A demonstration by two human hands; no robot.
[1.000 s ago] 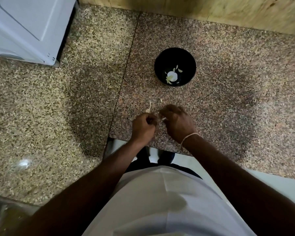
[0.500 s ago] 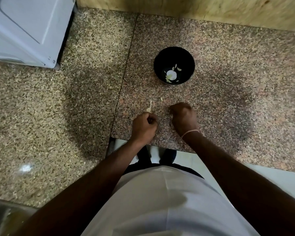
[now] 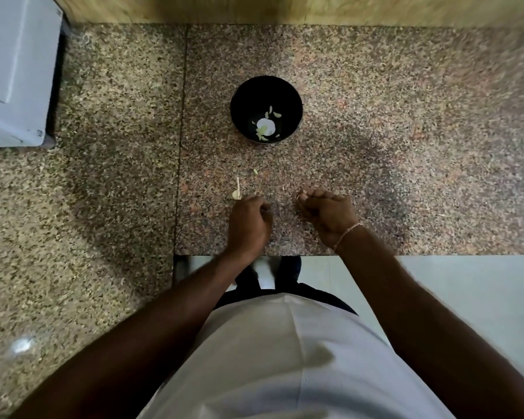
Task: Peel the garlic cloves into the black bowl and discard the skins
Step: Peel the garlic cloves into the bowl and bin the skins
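The black bowl (image 3: 254, 92) stands on the granite counter, straight ahead of my hands. Inside it lie a few pale peeled garlic cloves (image 3: 266, 126). My left hand (image 3: 248, 223) is a closed fist near the counter's front edge, and whatever it holds is hidden. My right hand (image 3: 328, 213) is a hand's width to the right, fingers curled, with a pale sliver of garlic skin at its fingertips (image 3: 300, 195). A strip of skin (image 3: 237, 191) and a small scrap (image 3: 255, 171) lie on the counter just beyond my left hand.
A white appliance (image 3: 15, 71) stands at the far left corner. A wooden wall panel (image 3: 285, 9) runs along the back. The counter's front edge (image 3: 285, 254) is right under my wrists, with the floor below.
My hands were together picking at a small white piece; they have drawn apart, the right hand moving to the right. The bowl has not moved.
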